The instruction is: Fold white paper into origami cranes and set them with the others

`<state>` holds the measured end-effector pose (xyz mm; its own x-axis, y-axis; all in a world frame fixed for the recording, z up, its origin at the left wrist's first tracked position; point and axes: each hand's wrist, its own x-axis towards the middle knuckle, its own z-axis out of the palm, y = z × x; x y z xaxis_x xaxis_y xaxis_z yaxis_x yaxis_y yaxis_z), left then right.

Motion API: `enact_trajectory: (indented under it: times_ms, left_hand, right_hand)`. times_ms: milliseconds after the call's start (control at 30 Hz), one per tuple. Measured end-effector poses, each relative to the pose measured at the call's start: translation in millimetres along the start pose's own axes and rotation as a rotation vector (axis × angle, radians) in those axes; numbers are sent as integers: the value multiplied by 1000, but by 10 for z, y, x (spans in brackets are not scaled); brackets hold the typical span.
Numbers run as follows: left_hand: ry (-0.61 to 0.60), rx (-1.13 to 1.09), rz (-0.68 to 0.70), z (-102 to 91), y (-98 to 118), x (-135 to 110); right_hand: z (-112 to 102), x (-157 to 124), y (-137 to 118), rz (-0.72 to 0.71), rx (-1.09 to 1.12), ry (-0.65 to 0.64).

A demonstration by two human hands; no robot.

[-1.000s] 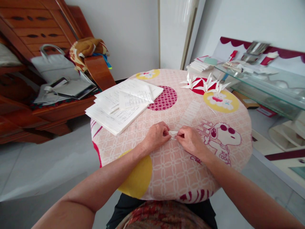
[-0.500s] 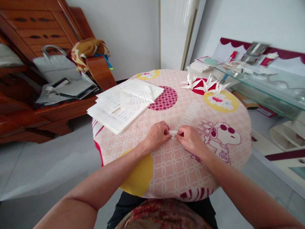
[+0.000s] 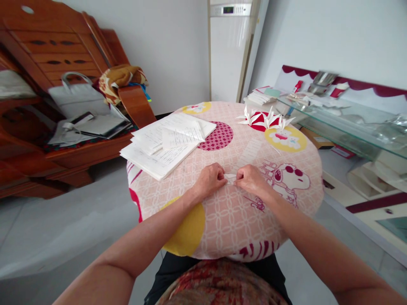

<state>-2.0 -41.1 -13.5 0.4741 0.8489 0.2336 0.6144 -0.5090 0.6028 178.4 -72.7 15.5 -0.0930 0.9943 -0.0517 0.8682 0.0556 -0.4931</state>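
Between my hands, just above or on the cloth-covered round table (image 3: 219,216), is a small folded piece of white paper (image 3: 230,178). My left hand (image 3: 211,179) pinches its left end, fingers curled and closed. The right end is gripped by my right hand (image 3: 249,179), also closed. My fingers hide both ends of the paper, so its full shape does not show. Beyond my right hand, several folded white paper cranes (image 3: 265,118) stand in a row near the far right edge of the table.
A pile of written paper sheets (image 3: 168,146) lies at the table's left. At right is a glass-shelved cabinet (image 3: 343,127) with cups and papers. A wooden bench (image 3: 85,154) holding a bag (image 3: 74,95) stands at left. An air conditioner (image 3: 227,55) stands behind.
The head view has tilted up a little, so more of the air conditioner shows. Both hands still pinch the folded paper at nearly the same spot, the right turned slightly.
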Motion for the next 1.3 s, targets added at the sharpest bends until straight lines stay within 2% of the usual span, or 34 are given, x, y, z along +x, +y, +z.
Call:
enact_trajectory:
  times_ms: [200,300,400,533,933,1100,1300]
  left_hand:
    - [6,2,2,23,-29,14]
    - [1,1,-1,21,-30,21]
    - [-7,10,-6,14,-33,29]
    - [-12,32,-13,11,-32,35]
    - [4,-52,-30,20,-87,32]
    - [-58,-166,-29,-38,-174,30]
    - [-202,-355,21,-168,-266,73]
  right_hand:
    - [-119,-117,87,90,-67,31]
    - [-134,-143,62,126,-72,106]
    - [-60,-112,-11,73,34,177]
    - [110,-16,-67,-5,114,118]
    - [224,-22,-11,9,186,177]
    - [262,-6,28,14,218,187]
    - [267,-20,27,10,225,197]
